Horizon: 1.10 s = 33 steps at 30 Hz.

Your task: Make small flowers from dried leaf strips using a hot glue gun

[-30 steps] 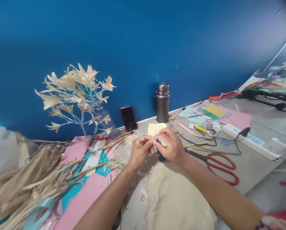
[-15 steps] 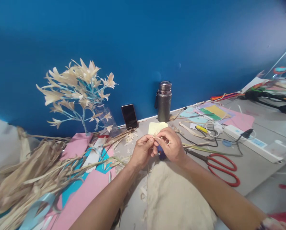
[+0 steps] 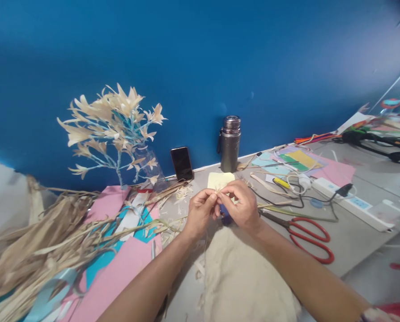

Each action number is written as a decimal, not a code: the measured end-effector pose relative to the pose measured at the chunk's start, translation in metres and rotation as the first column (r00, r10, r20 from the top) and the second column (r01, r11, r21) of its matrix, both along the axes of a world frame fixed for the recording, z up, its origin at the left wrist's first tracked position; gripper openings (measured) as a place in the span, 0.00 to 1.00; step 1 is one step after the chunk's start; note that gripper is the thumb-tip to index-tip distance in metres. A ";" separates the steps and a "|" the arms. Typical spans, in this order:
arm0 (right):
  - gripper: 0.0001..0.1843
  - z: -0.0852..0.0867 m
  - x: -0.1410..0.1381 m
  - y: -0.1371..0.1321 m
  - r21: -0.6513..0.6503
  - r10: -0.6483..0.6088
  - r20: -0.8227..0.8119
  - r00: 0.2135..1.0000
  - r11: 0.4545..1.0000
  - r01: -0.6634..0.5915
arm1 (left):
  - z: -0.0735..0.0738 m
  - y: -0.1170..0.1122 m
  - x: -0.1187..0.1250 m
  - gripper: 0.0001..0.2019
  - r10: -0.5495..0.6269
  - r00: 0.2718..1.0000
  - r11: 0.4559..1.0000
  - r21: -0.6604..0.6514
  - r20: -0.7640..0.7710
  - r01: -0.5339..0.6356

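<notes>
My left hand (image 3: 199, 211) and my right hand (image 3: 240, 206) meet above the table, fingers pinched together on a thin strip of dried leaf (image 3: 217, 192). A small dark blue object (image 3: 224, 216) shows under my right palm; what it is I cannot make out. Just behind the hands lies a pale yellow paper (image 3: 219, 180). A cream cloth (image 3: 243, 273) lies under my forearms.
A heap of dried leaves (image 3: 42, 241) covers pink and blue paper (image 3: 119, 264) at left, beside a leaf-flower tree (image 3: 114, 125). A phone (image 3: 181, 163) and steel flask (image 3: 229, 143) stand by the blue wall. Red scissors (image 3: 307, 237), cables and a power strip (image 3: 351, 201) lie right.
My hands stay together at the same spot, with small finger shifts on the strip. The view has drifted slightly.
</notes>
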State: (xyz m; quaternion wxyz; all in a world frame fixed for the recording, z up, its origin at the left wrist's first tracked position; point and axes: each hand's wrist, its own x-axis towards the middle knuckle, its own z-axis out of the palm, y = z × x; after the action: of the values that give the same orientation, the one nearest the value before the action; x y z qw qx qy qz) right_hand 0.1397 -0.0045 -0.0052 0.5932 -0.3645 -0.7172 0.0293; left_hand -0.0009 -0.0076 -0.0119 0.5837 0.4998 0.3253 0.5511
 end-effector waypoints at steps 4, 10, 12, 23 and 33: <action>0.05 0.000 0.002 0.002 0.042 -0.012 0.018 1.000 0.999 0.011 | 0.001 0.001 -0.003 0.16 -0.006 0.999 1.000 0.012 -0.047 0.006; 0.05 -0.002 0.004 0.004 0.068 0.006 0.063 0.998 0.998 -0.010 | 0.002 0.001 -0.005 0.14 0.010 0.998 1.000 0.007 -0.057 -0.010; 0.04 -0.003 0.005 0.004 0.059 0.011 0.072 0.997 0.998 -0.015 | 0.001 0.001 -0.005 0.13 0.044 0.995 0.999 0.025 -0.090 -0.042; 0.04 0.003 0.004 0.003 0.014 0.070 0.046 0.996 0.997 -0.071 | 0.004 0.007 -0.016 0.10 0.086 0.978 0.992 0.105 -0.190 -0.067; 0.05 0.006 0.013 0.010 -0.133 -0.042 0.202 0.979 0.989 0.070 | 0.006 0.011 -0.017 0.12 0.205 0.962 0.978 0.065 -0.183 -0.196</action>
State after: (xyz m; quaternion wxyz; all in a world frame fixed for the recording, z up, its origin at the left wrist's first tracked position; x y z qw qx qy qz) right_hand 0.1532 0.0054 0.0009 0.4926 -0.4261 -0.7584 0.0260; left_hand -0.0180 0.0032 -0.0060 0.4797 0.5274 0.4153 0.5650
